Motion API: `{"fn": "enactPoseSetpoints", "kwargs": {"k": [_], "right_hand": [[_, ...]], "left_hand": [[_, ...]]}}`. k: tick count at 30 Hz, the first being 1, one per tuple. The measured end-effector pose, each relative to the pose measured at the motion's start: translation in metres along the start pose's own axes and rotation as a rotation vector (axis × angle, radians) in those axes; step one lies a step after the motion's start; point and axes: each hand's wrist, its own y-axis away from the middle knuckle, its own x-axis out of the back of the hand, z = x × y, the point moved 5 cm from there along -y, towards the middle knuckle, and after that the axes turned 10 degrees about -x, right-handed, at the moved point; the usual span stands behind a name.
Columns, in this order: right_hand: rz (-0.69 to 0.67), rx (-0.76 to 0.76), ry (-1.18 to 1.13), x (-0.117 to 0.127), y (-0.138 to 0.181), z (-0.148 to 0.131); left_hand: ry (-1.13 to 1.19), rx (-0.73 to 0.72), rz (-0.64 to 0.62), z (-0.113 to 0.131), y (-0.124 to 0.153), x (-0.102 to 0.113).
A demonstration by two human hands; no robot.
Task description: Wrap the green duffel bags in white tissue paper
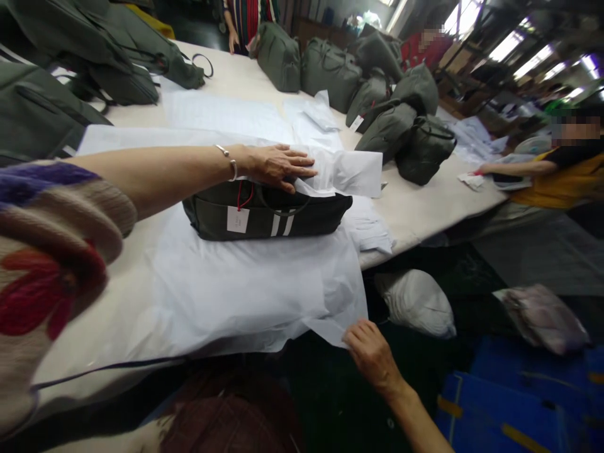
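A dark green bag [264, 217] with white stripes and a white tag lies on a large white paper sheet [226, 289] on the table. My left hand [278, 167] rests flat on top of the bag, fingers stretched out, pressing a folded part of the white paper [349, 171] onto it. A thin bracelet circles that wrist. My right hand [370, 352] is below the table's front edge, fingers closed in a pinch on the hanging corner of the paper sheet.
Several green bags [391, 107] are piled at the far right of the table, more [94, 63] at the far left. More white sheets [226, 113] lie behind. One person sits at the right [557, 170], others stand at the far end. A white sack [415, 302] lies on the floor.
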Motion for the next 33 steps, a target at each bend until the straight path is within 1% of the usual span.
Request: {"fn": "enactPoseSetpoints", "kwargs": {"k": [2,4,6,7,9,10,12,15,18,20,22,24,27,30,33], "right_hand": [[0.001,-0.001,-0.019,-0.003,0.008,-0.001],[0.013,-0.025,-0.025,-0.011,0.014,-0.002],[0.020,-0.043,-0.037,-0.016,0.013,-0.004],[0.027,-0.049,-0.053,-0.015,0.011,-0.005],[0.054,-0.072,-0.104,0.000,0.003,-0.002],[0.075,-0.090,-0.138,0.013,-0.003,0.000],[0.109,-0.125,-0.216,0.048,-0.020,0.006],[0.112,-0.193,-0.338,0.110,-0.060,0.015],[0.099,-0.376,-0.399,0.165,-0.113,0.023],[0.103,-0.480,-0.384,0.196,-0.151,0.026],[0.105,-0.527,-0.352,0.220,-0.188,0.024],[0.085,-0.552,-0.345,0.236,-0.223,0.023],[0.059,-0.554,-0.362,0.248,-0.276,0.024],[0.114,-0.578,-0.244,0.250,-0.325,0.033],[0.136,-0.594,-0.054,0.244,-0.364,0.047]], "left_hand": [[-0.003,-0.014,0.011,-0.001,0.000,-0.001],[-0.018,-0.023,0.006,-0.002,0.001,-0.003],[-0.036,-0.026,-0.006,-0.004,0.001,-0.005],[-0.043,-0.028,-0.009,-0.004,0.001,-0.005],[-0.049,-0.033,-0.011,-0.004,0.001,-0.003],[-0.048,-0.036,-0.009,-0.003,0.001,-0.002],[-0.043,-0.037,-0.001,-0.002,0.001,-0.001],[-0.020,-0.024,0.026,-0.005,0.002,0.000],[0.045,-0.018,0.094,-0.007,0.004,0.000],[0.089,-0.017,0.142,-0.008,0.005,0.003],[0.111,-0.012,0.182,-0.008,0.007,0.007],[0.112,-0.009,0.215,-0.006,0.008,0.012],[0.155,-0.013,0.275,-0.003,0.006,0.016],[0.331,0.021,0.362,0.000,0.009,0.018],[0.439,0.143,0.454,0.002,0.026,0.017]]}}
